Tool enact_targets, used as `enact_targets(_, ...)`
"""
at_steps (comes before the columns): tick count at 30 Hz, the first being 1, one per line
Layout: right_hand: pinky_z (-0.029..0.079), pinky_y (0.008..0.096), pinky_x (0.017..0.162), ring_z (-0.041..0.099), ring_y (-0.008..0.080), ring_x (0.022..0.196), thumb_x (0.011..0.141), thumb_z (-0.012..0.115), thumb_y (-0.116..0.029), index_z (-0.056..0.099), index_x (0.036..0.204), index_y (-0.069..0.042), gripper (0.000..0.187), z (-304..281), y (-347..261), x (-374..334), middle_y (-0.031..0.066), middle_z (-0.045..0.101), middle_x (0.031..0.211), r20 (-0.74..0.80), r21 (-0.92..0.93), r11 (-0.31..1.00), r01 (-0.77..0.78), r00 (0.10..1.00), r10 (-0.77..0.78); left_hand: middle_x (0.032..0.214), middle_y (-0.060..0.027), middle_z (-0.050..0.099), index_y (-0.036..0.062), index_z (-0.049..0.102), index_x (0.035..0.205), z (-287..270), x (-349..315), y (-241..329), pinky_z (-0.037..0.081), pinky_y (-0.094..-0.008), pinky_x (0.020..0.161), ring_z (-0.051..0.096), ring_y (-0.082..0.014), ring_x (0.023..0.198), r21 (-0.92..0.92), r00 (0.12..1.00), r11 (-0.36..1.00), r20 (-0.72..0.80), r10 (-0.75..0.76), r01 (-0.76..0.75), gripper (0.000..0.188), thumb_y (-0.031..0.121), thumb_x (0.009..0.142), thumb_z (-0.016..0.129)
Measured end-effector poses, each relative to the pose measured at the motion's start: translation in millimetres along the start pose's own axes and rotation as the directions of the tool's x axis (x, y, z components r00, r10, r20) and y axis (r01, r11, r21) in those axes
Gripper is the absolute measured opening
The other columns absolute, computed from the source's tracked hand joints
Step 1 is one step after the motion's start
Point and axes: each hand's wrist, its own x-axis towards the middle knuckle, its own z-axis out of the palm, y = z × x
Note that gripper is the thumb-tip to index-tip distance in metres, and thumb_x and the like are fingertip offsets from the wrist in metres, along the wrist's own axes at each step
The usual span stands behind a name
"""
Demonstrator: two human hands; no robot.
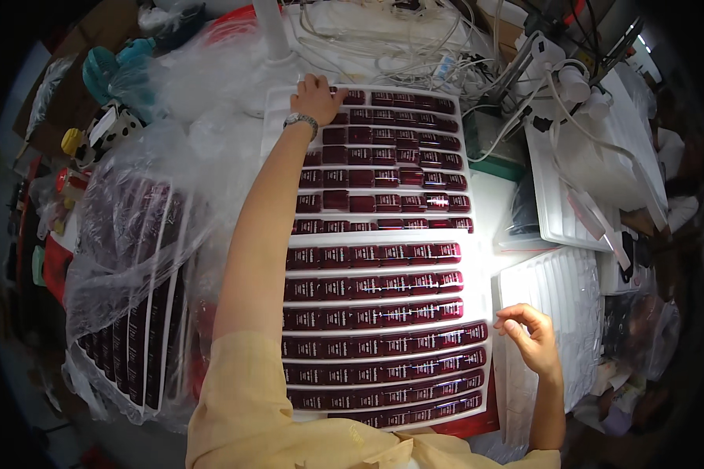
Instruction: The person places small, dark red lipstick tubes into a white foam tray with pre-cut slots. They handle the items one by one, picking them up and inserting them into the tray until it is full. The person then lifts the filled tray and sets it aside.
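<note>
My left arm stretches across a white ribbed tray [466,195] filled with rows of small dark-red bottles [399,180] that carry pale print. At its far left corner my left hand [314,100] rests over the end of the top row, fingers spread and the thumb beside a bottle there; what lies under the palm is hidden. A second white tray [489,367], nearer me, holds more rows of the same dark-red bottles [383,344]. Just off its right edge hovers my right hand [530,336], fingers loosely bent and apart, with nothing visible in them.
Plastic-wrapped trays of dark bottles [137,336] lean at the left. White ribbed trays [551,328] are stacked at the right, under a bright glare. Tangled white cables [414,47] and a white pole [271,31] stand at the back. A turquoise fan [102,70] is far left.
</note>
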Motion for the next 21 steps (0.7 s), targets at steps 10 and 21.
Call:
enact_targets(10, 0.048, 0.0283, 0.08, 0.061, 0.0171, 0.089, 0.09, 0.059, -0.008, 0.061, 0.106, 0.004, 0.02, -58.5, 14.2, -26.5, 0.0099, 0.064, 0.095, -0.456, -0.239, 0.965, -0.105, 0.89, -0.016, 0.123, -0.0364, 0.045, -0.0117, 0.054, 0.12, 29.6, 15.3, -27.3, 0.037, -0.0457, 0.101, 0.048, -0.0491, 0.113, -0.268, 0.959, 0.939, 0.24, -0.152, 0.216, 0.077, 0.058, 0.091, 0.042)
enact_targets(21, 0.041, 0.0425, 0.089, 0.05, 0.037, 0.101, 0.083, 0.064, -0.012, 0.058, 0.105, 0.0, 0.026, -116.1, 88.0, -88.1, 0.0158, 0.057, 0.105, -0.495, -0.842, 0.385, -0.378, 0.824, -0.275, 0.095, -0.0087, 0.058, 0.0037, 0.066, 0.101, -152.7, -267.1, 186.2, 0.044, -0.0343, 0.077, 0.056, -0.021, 0.086, -0.651, 0.643, 0.541, 0.104, 0.759, -0.533, 0.033, 0.03, 0.081, 0.07)
